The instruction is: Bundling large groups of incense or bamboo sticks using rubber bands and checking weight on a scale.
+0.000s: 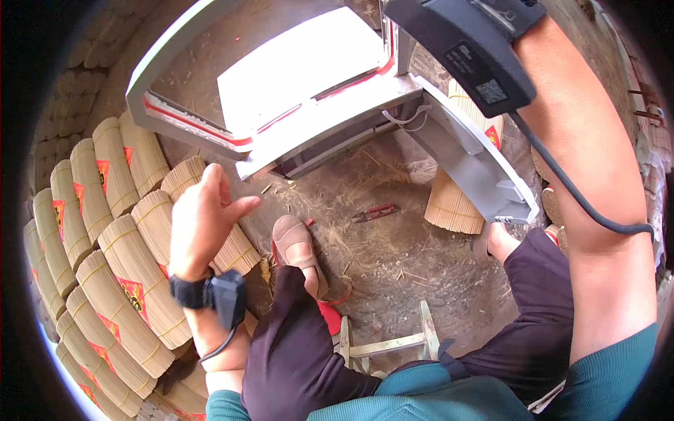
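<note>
We look down on a left hand (203,221) at left of center, its thumb (244,208) spread away from its fingers (214,181), the grip open with nothing visible between them. Just above and to the right of those fingers lies the near left corner of a white casing (281,151), which fills the upper center; we see a gap between thumb and corner. A raised frame (172,126) edges the casing at upper left, and a panel (467,158) hangs open at right. Bundles (144,281) of thin sticks crowd the left, some directly behind the hand; we cannot tell whether it touches them. The right forearm (583,140) reaches to the top edge, its hand beyond our view, fingers unreadable. Red-handled pliers (375,213) lie on the floor (400,259) at center.
</note>
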Available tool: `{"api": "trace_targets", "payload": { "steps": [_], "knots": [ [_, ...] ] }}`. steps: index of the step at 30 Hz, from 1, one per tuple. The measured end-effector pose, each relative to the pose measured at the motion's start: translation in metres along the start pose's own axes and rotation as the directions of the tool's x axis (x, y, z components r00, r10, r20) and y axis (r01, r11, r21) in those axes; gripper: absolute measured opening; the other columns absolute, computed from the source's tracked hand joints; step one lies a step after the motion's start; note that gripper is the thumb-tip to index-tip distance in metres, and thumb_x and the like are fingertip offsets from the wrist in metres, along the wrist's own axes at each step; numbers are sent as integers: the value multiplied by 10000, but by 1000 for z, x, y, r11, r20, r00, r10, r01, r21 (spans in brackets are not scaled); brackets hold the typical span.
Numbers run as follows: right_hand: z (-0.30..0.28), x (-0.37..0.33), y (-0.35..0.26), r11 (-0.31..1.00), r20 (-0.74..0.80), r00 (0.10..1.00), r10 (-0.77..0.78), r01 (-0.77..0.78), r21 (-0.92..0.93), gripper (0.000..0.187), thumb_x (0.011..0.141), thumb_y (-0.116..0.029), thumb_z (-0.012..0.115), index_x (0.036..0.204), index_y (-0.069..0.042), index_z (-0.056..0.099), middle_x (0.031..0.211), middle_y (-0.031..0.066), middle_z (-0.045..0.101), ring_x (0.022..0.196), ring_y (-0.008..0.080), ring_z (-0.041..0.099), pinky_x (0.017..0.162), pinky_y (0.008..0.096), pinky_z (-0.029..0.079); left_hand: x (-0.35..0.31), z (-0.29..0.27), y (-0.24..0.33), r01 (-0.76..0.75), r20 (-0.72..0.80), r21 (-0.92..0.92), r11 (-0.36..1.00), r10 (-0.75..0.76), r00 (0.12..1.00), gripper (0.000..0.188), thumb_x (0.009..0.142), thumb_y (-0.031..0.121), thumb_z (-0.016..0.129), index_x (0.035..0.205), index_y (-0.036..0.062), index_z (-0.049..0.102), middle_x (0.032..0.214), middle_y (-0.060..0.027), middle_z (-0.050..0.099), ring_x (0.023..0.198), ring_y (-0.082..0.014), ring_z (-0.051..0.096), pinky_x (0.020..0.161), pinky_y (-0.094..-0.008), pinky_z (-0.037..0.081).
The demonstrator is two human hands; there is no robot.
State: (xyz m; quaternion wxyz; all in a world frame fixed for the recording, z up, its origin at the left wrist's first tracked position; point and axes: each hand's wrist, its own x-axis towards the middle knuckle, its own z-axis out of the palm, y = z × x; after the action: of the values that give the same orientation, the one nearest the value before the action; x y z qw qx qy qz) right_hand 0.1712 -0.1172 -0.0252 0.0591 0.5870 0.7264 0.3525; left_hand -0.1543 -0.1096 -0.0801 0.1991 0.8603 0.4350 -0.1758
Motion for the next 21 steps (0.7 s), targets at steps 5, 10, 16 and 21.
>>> {"api": "trace_targets", "payload": {
  "steps": [5,10,16,21],
  "knots": [
    [-4,-1,-3,993,-10,999,43,-41,107,56,770,-77,594,821,-69,616,737,110,659,688,241,668,590,347,535,-3,-6,95,-805,-337,-157,572,735,588,554,648,240,813,1114,59,573,1074,-128,602,994,-268,585,860,-372,477],
    [-9,-4,-7,677,130,952,277,-289,676,204,843,-186,509,796,-41,645,826,167,655,825,331,643,760,413,505,22,61,199,-993,-354,37,114,930,94,849,647,552,726,1277,42,475,1292,-165,484,1276,-273,403,1090,-523,240],
    [-40,-16,-17,336,283,871,401,-427,839,270,846,-219,486,812,-19,665,858,198,656,857,351,637,816,414,489,26,49,205,-943,35,-188,276,961,274,840,626,657,661,1160,22,531,1072,-134,603,1100,-294,546,992,-479,338],
    [-29,-15,-2,818,143,963,227,-268,509,384,807,-317,521,823,30,685,895,242,663,907,355,637,836,404,483,17,70,209,-984,-475,-126,124,863,170,862,638,660,660,1189,9,530,1026,-115,619,1037,-273,572,971,-472,365]
  ]
}}
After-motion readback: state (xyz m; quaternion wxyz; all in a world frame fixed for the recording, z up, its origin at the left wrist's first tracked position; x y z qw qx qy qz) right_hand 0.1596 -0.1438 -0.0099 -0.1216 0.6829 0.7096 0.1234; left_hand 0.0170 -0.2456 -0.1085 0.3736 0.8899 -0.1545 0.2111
